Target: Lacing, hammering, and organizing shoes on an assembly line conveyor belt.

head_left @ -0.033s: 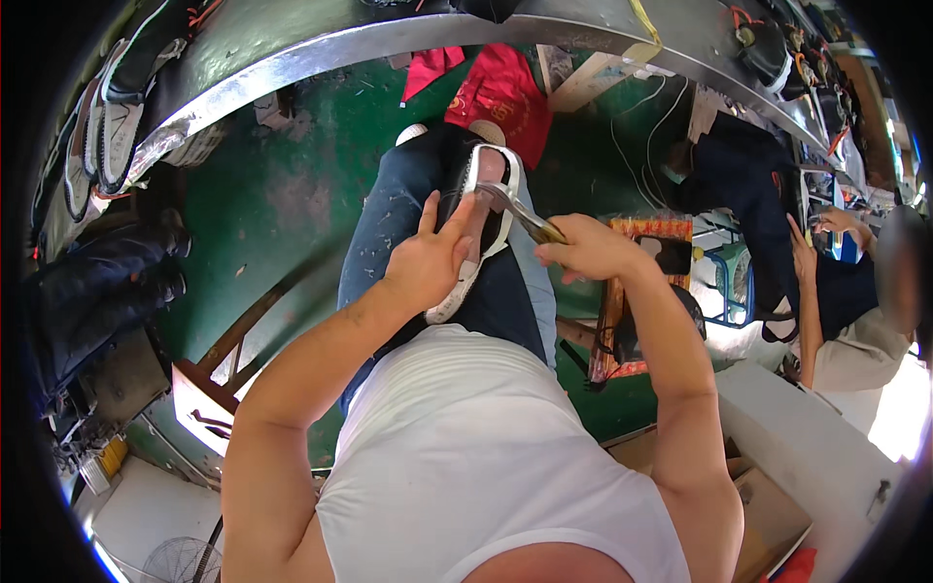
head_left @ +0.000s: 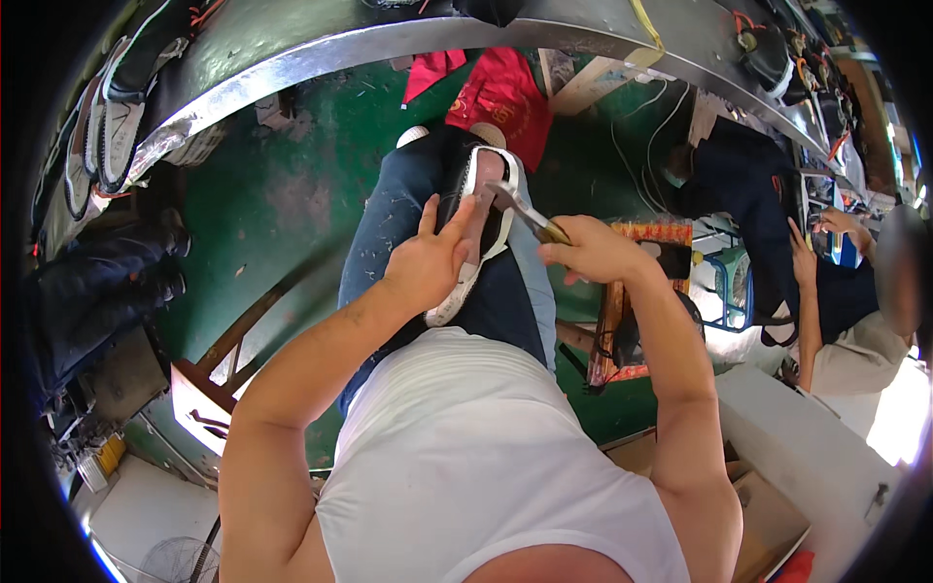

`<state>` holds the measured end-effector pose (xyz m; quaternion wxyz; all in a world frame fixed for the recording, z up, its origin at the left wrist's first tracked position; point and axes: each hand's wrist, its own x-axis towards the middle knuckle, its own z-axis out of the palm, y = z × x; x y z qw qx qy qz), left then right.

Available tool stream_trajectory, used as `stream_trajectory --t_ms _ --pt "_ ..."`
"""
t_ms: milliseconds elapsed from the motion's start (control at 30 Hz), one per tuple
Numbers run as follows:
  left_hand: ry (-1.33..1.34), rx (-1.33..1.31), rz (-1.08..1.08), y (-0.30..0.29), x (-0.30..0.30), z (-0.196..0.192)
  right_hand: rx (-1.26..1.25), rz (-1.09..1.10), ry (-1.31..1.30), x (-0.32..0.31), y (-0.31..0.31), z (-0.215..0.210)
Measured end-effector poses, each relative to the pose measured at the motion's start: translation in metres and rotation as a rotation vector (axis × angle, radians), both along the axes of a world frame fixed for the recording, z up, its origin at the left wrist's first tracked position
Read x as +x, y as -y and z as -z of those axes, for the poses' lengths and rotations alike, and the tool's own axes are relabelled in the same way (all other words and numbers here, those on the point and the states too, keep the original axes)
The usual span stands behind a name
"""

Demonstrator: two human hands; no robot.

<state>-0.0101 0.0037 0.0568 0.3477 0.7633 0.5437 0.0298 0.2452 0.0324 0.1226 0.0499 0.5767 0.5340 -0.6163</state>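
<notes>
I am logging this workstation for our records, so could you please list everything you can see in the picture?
shoe: one, black with a white sole, on the person's lap under the left hand.
metal tool: one, silver with a yellowish grip, in the right hand, its tip at the shoe.
workbench: one, grey with a shiny metal edge, curving across the top.
shoes on the bench: several, white and dark, upper left.
red cloth: one, on the green floor beyond the knees.
co-worker: one, seated at right, in dark and pale clothes.
cardboard box: one, brown, lower right.
left hand: one, pressing on the shoe.
right hand: one, gripping the tool.
</notes>
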Motion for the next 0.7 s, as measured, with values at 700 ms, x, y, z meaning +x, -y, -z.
stream_trajectory --t_ms 700 --pt "0.336 -0.429 -0.334 0.045 -0.017 0.0 0.6 0.232 -0.032 -0.034 0.015 0.084"
